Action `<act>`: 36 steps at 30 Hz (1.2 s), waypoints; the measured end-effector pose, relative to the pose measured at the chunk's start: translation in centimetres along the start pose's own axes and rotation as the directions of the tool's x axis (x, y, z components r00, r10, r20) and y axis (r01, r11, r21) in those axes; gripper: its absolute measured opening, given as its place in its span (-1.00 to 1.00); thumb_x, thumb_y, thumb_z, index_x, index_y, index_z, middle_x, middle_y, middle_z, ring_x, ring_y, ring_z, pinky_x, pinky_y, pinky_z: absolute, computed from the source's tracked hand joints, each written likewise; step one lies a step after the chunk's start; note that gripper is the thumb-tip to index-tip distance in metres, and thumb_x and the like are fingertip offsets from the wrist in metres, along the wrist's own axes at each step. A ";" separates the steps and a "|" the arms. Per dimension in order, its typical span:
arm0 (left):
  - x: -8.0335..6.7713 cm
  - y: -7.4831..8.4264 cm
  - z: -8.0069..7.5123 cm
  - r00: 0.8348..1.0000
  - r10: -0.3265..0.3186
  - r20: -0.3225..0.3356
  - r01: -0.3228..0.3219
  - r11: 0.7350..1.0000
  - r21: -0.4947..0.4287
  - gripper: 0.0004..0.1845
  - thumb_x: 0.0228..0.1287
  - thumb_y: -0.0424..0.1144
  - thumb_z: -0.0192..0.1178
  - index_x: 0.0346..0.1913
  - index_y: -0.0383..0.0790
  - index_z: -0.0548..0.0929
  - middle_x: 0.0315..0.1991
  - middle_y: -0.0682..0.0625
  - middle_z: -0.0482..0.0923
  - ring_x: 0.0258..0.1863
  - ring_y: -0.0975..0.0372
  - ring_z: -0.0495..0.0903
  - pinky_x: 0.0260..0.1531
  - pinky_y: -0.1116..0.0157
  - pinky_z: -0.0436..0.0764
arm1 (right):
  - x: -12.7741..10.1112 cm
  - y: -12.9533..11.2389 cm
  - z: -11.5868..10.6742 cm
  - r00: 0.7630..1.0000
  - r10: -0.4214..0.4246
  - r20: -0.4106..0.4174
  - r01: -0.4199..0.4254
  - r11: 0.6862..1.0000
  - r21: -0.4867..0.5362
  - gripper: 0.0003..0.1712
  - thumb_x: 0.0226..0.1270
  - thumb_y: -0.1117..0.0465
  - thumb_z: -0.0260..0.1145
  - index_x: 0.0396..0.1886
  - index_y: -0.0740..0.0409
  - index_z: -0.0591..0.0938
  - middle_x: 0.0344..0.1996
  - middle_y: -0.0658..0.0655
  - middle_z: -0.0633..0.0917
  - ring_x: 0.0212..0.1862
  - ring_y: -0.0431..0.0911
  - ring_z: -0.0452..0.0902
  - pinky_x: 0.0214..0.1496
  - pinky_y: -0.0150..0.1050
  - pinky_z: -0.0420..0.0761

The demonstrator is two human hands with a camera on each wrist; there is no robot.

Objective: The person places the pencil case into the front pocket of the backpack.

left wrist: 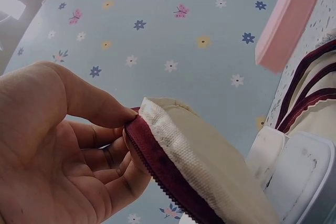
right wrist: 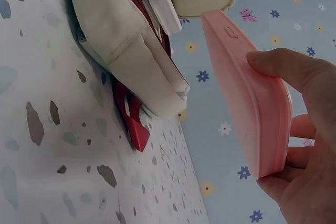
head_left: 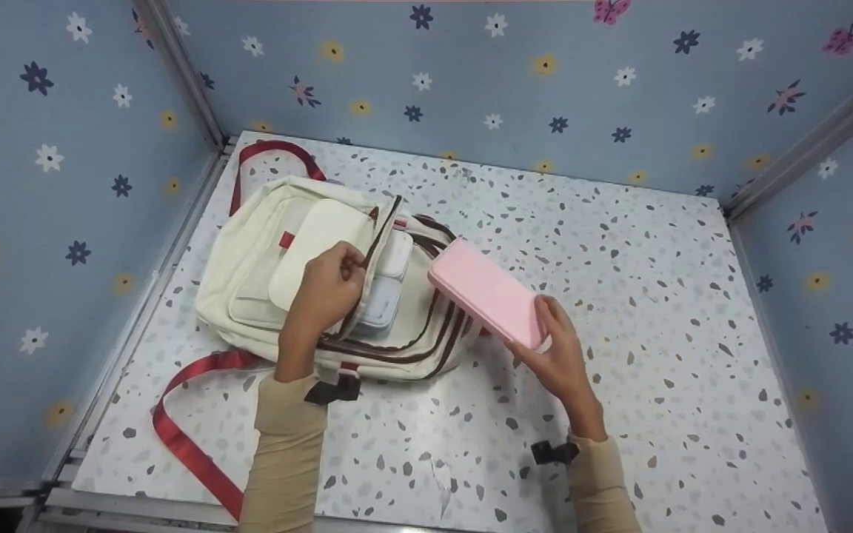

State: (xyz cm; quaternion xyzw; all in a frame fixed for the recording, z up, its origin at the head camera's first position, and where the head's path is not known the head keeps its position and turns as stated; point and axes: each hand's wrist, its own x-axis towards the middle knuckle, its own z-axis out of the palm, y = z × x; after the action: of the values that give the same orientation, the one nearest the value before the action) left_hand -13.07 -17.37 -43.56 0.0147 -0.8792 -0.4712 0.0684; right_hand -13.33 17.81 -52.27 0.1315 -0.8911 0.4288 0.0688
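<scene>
A cream backpack (head_left: 249,296) with red straps lies on the speckled table, its front pocket unzipped. My left hand (head_left: 326,289) pinches the zipped edge of the pocket flap (left wrist: 178,156) between thumb and fingers and holds it raised. Inside the pocket sit a white and pale blue case (head_left: 382,300), also seen beside the flap in the left wrist view. To the right, my right hand (head_left: 556,352) grips one end of a pink rectangular case (head_left: 486,292). The case is held above the table, its far end close to the backpack's top; a small latch shows on its side (right wrist: 231,32).
Red straps (head_left: 189,444) trail off the backpack at the lower left and upper left. The speckled tabletop (head_left: 641,333) extends to the right. Flower-patterned panels (head_left: 471,89) with metal posts (head_left: 182,74) enclose the back and both sides.
</scene>
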 end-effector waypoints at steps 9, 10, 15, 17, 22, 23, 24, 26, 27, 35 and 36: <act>0.0 0.0 0.0 1.000 0.005 0.015 -0.005 1.000 -0.005 -0.83 0.25 -0.40 0.01 -0.17 -0.35 0.56 -0.35 -0.14 0.55 -0.35 0.10 0.49 -0.26 0.23 0.45 | 1.2 -1.4 2.3 0.993 -0.070 0.095 0.073 0.997 -0.030 -0.05 -0.02 0.01 0.53 0.37 0.19 0.36 0.31 0.19 0.38 0.35 0.07 0.27 0.34 0.09 0.31; 0.0 0.0 0.0 1.000 0.008 0.014 -0.008 1.000 -0.006 -0.83 0.25 -0.40 0.01 -0.17 -0.35 0.56 -0.35 -0.14 0.55 -0.35 0.10 0.49 -0.26 0.23 0.45 | 1.4 -1.5 2.4 0.992 -0.069 0.105 0.073 0.997 -0.032 -0.05 -0.02 0.02 0.53 0.37 0.19 0.36 0.32 0.20 0.38 0.35 0.08 0.26 0.34 0.08 0.31; 0.1 0.2 0.2 1.000 0.014 0.021 -0.014 1.000 -0.006 -0.84 0.25 -0.40 0.00 -0.19 -0.35 0.57 -0.35 -0.14 0.54 -0.34 0.10 0.49 -0.25 0.23 0.45 | 2.3 -2.5 3.3 0.985 -0.048 0.166 0.058 0.997 -0.060 -0.05 -0.02 0.01 0.52 0.39 0.14 0.35 0.35 0.20 0.35 0.38 0.09 0.24 0.35 0.05 0.30; 0.1 0.3 0.2 1.000 0.018 0.025 -0.018 1.000 -0.002 -0.83 0.25 -0.40 0.00 -0.18 -0.36 0.57 -0.34 -0.15 0.55 -0.33 0.10 0.49 -0.25 0.22 0.45 | 2.6 -2.9 3.6 0.982 -0.051 0.181 0.064 0.995 -0.071 -0.05 -0.03 0.01 0.51 0.39 0.12 0.35 0.35 0.19 0.35 0.37 0.08 0.24 0.35 0.04 0.31; 0.2 0.6 0.4 0.999 0.023 0.030 -0.023 1.000 0.002 -0.83 0.25 -0.42 -0.01 -0.19 -0.36 0.57 -0.34 -0.15 0.55 -0.32 0.09 0.49 -0.24 0.21 0.45 | 3.6 -3.4 4.4 0.973 -0.112 0.202 0.131 0.988 -0.083 -0.04 -0.05 0.09 0.50 0.38 0.20 0.34 0.33 0.22 0.36 0.36 0.08 0.25 0.36 -0.01 0.30; 0.3 0.6 0.5 0.999 0.026 0.029 -0.026 1.000 0.002 -0.83 0.25 -0.42 -0.01 -0.20 -0.36 0.57 -0.34 -0.15 0.55 -0.32 0.09 0.49 -0.24 0.21 0.45 | 3.8 -3.5 4.6 0.971 -0.123 0.206 0.143 0.986 -0.084 -0.04 -0.07 0.11 0.50 0.38 0.22 0.33 0.33 0.23 0.36 0.36 0.08 0.25 0.37 -0.02 0.28; 0.3 0.6 0.5 0.999 0.030 0.027 -0.030 1.000 0.001 -0.83 0.24 -0.43 -0.01 -0.21 -0.36 0.58 -0.34 -0.15 0.55 -0.33 0.09 0.49 -0.24 0.22 0.45 | 3.9 -3.5 4.7 0.969 -0.134 0.208 0.154 0.984 -0.085 -0.04 -0.07 0.12 0.50 0.38 0.23 0.33 0.33 0.24 0.36 0.36 0.08 0.25 0.37 -0.02 0.28; 0.4 0.7 0.6 0.999 0.045 0.026 -0.045 0.999 0.000 -0.84 0.23 -0.44 -0.01 -0.22 -0.36 0.58 -0.35 -0.15 0.54 -0.33 0.09 0.49 -0.24 0.22 0.45 | 4.2 -3.6 4.9 0.967 -0.147 0.210 0.168 0.982 -0.085 -0.03 -0.09 0.13 0.50 0.38 0.24 0.33 0.33 0.25 0.36 0.36 0.09 0.25 0.39 -0.02 0.26; 0.4 0.7 0.6 0.998 0.052 0.027 -0.052 0.999 -0.002 -0.84 0.23 -0.44 -0.01 -0.23 -0.36 0.58 -0.35 -0.15 0.54 -0.33 0.09 0.49 -0.24 0.22 0.45 | 4.3 -3.6 5.0 0.966 -0.150 0.210 0.171 0.981 -0.086 -0.03 -0.10 0.13 0.50 0.37 0.24 0.33 0.33 0.26 0.36 0.36 0.09 0.24 0.39 -0.02 0.25; 0.4 0.9 0.9 0.996 0.075 0.046 -0.074 0.997 -0.004 -0.82 0.23 -0.44 -0.03 -0.22 -0.37 0.57 -0.33 -0.16 0.54 -0.32 0.08 0.50 -0.22 0.21 0.46 | 5.3 -3.6 6.3 0.953 -0.218 0.210 0.239 0.968 -0.081 -0.06 -0.07 0.14 0.49 0.35 0.31 0.35 0.30 0.35 0.37 0.33 0.19 0.26 0.35 0.07 0.27; 0.4 0.9 0.9 0.996 0.076 0.045 -0.076 0.997 -0.005 -0.82 0.22 -0.44 -0.03 -0.22 -0.37 0.57 -0.33 -0.16 0.54 -0.32 0.08 0.50 -0.22 0.21 0.46 | 5.5 -3.7 6.5 0.953 -0.216 0.214 0.237 0.968 -0.081 -0.06 -0.07 0.13 0.50 0.35 0.30 0.35 0.30 0.36 0.37 0.34 0.19 0.26 0.36 0.07 0.26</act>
State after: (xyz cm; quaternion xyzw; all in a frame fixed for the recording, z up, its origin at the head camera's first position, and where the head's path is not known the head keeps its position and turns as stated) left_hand -13.60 -16.13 -43.24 -0.0296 -0.8798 -0.4698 0.0664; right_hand -17.55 9.62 -52.28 0.2724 -0.8938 0.3547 0.0328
